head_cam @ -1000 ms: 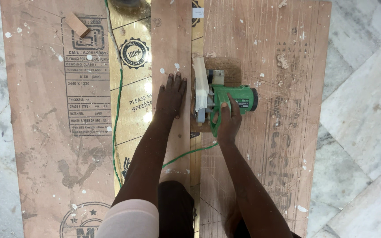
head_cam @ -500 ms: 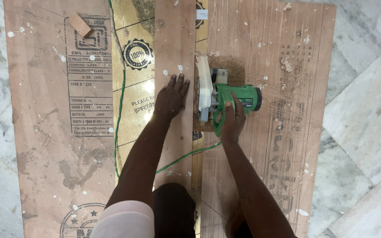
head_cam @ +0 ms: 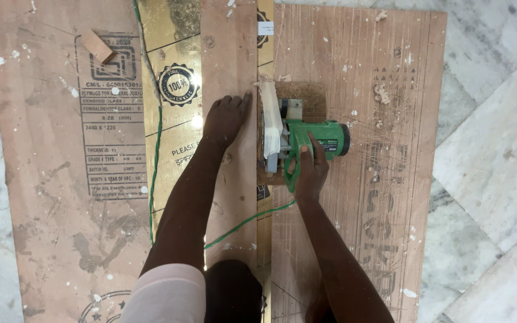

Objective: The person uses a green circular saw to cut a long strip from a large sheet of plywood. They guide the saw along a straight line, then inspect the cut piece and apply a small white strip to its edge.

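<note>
Nearest the camera, two bare forearms are reaching up from six o'clock across sheets of plywood lying on a pale marble floor (head_cam: 492,179). The right hand (head_cam: 309,170) is closing fully round the handle of a green handheld circular saw with a whitish blade guard (head_cam: 297,140), which is sitting just right of centre, its body pointing towards three o'clock. A thin green power cord (head_cam: 246,221) is trailing from the saw towards seven o'clock, then running up towards twelve o'clock along the left. The left hand (head_cam: 225,118) is lying open and flat, fingers spread towards twelve o'clock, pressing on a long narrow strip of brown plywood (head_cam: 228,54) just beside the saw at its nine o'clock; it is gripping nothing. Under the strip a shiny gold-coloured sheet with a round black seal (head_cam: 175,107) is showing. Farther off, at ten o'clock, a small wooden offcut block (head_cam: 98,46) is resting on the large left plywood board with printed markings (head_cam: 43,149).
</note>
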